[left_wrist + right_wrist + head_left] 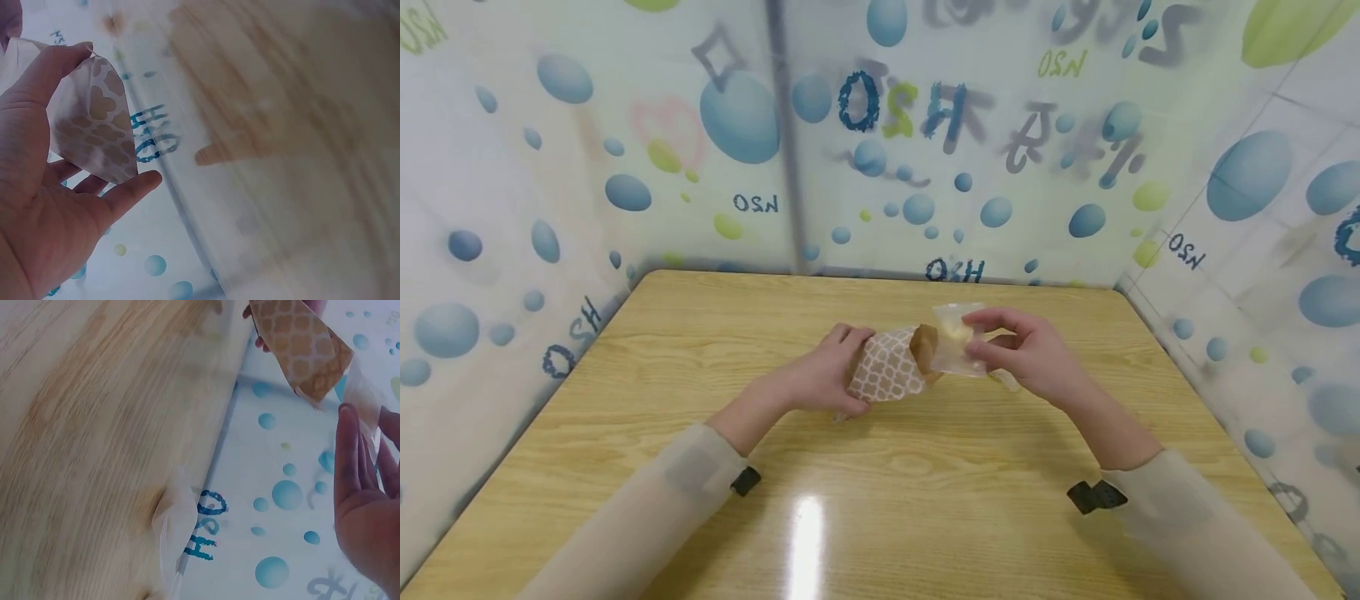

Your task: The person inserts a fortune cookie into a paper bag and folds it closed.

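My left hand [827,372] grips a brown paper bag [886,367] with a white lattice pattern, thumb on the near side and fingers on the far side. The bag lies on its side in the air, its mouth facing right. In my right hand [1037,357], thumb and fingers pinch a small see-through plastic packet [953,354] with something pale yellow inside. The packet's left edge overlaps the bag's mouth in the head view. Both hands show again around these things in the left wrist view, with the patterned bag [103,125], and in the right wrist view, with the packet [365,400].
Another clear packet [174,522] lies on the wooden table [880,483], mostly behind my right hand in the head view. Printed curtains [865,192] with blue and green drops stand along the table's back and sides.
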Motion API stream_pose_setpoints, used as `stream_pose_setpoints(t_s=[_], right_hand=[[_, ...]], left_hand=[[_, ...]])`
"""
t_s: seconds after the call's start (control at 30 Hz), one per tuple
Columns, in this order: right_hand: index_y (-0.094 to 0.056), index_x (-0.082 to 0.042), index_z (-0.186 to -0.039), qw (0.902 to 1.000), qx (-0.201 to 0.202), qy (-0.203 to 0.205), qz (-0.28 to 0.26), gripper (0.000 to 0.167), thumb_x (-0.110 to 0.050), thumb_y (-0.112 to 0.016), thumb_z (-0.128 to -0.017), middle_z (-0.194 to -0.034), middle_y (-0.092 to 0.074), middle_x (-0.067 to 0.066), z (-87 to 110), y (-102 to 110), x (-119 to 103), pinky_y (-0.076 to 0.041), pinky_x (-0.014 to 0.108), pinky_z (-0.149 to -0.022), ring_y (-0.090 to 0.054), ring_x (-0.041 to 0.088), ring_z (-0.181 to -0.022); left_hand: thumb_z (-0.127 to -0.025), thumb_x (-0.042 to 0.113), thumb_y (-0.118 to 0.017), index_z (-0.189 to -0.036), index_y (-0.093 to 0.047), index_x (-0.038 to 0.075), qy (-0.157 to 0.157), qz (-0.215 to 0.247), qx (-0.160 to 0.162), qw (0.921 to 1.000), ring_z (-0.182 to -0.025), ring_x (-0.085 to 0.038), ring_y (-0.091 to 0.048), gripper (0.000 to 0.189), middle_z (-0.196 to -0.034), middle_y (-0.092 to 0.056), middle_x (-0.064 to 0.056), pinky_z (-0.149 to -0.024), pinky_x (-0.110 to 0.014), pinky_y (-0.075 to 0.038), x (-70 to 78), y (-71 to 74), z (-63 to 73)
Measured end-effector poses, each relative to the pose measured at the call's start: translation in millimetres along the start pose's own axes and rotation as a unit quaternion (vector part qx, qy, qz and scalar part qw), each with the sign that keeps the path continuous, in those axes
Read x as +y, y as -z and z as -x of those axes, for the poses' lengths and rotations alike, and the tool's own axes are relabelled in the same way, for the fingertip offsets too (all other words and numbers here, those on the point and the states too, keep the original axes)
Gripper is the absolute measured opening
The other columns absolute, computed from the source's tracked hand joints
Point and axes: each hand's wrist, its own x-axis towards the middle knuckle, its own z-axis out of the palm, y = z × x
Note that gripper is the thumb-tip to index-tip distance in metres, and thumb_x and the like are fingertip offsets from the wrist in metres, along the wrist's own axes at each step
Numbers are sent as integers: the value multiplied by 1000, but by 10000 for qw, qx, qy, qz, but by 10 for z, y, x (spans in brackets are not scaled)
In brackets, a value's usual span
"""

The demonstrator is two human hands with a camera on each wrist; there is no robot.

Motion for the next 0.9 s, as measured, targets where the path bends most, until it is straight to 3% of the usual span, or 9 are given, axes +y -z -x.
stream_pose_setpoints(t_s=[0.2,0.43,0.9], right_hand=[[-73,-18,-136,9982,-5,67,604,36,-27,-81,-102,-122,-71,11,-16,-68,3,-60,31,-67,-73,21,-84],[-75,-19,-135,9925,-294,336,1138,34,-26,-80,-102,-118,-71,9,-13,-68,27,-62,33,-72,-70,24,-84],[-77,-17,-134,9874,-390,668,1378,33,-25,-81,-101,-114,-71,6,-28,-142,-12,-55,30,-66,-63,21,-79]], left_hand=[[-82,29,-94,-170,-24,5,23,72,7,10000,-137,-36,-49,115,-158,-36,-22,-121,-55,-49,10,-5,-13],[-82,31,-94,-171,-24,3,70,74,-33,9999,-136,-35,-50,117,-157,-35,-22,-120,-56,-49,-7,3,-12],[-84,30,-92,-173,-20,1,144,56,-189,9997,-138,-36,-50,117,-158,-35,-22,-121,-55,-48,17,-6,-14]])
